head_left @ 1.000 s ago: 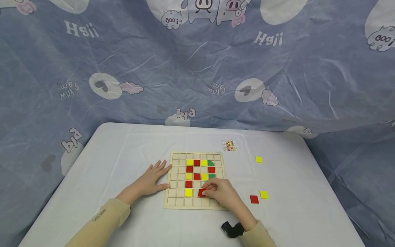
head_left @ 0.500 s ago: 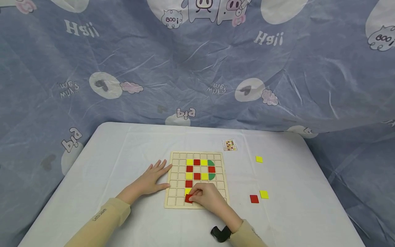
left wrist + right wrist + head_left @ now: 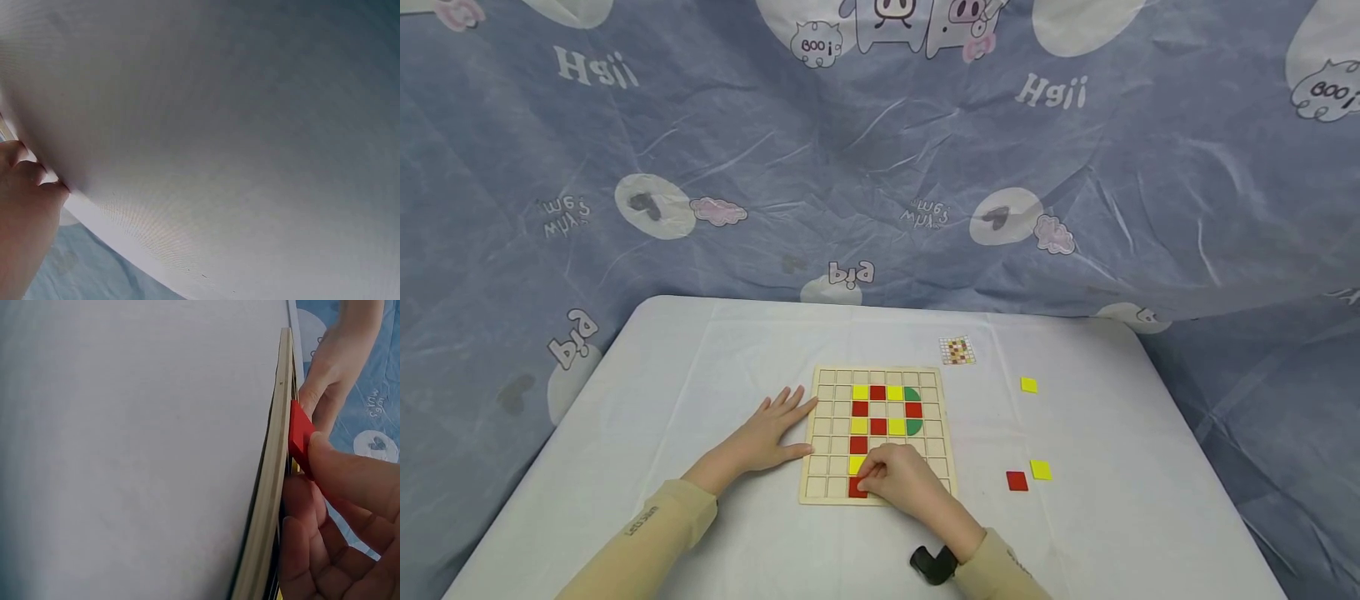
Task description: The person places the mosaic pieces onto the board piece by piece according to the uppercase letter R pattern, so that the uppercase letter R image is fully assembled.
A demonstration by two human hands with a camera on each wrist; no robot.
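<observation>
A square wooden grid board (image 3: 825, 447) lies on the white-covered table, with red and yellow square tiles and green rounded pieces set in its cells. My left hand (image 3: 763, 442) lies spread at the board's left edge, thumb and fingertips touching it. Over the lower part of the board, my right hand (image 3: 904, 478) pinches a red square tile (image 3: 856, 487) at the bottom row, just below a yellow tile (image 3: 856, 465). From the right wrist, the red tile (image 3: 300, 434) sits slightly tilted against the board under the thumb (image 3: 340, 472). My right hand hides some bottom cells.
Right of the board lie a loose red tile (image 3: 1017, 481), a yellow tile (image 3: 1041, 470) beside it and another yellow tile (image 3: 1028, 385) farther back. A small patterned card (image 3: 957, 351) rests behind the board. A printed blue cloth (image 3: 850, 167) hangs behind the table.
My right hand has carried the red tile leftward and toward me, from the board's lower middle to the bottom row. Over the last half second the tile has lowered. My left hand stays put.
</observation>
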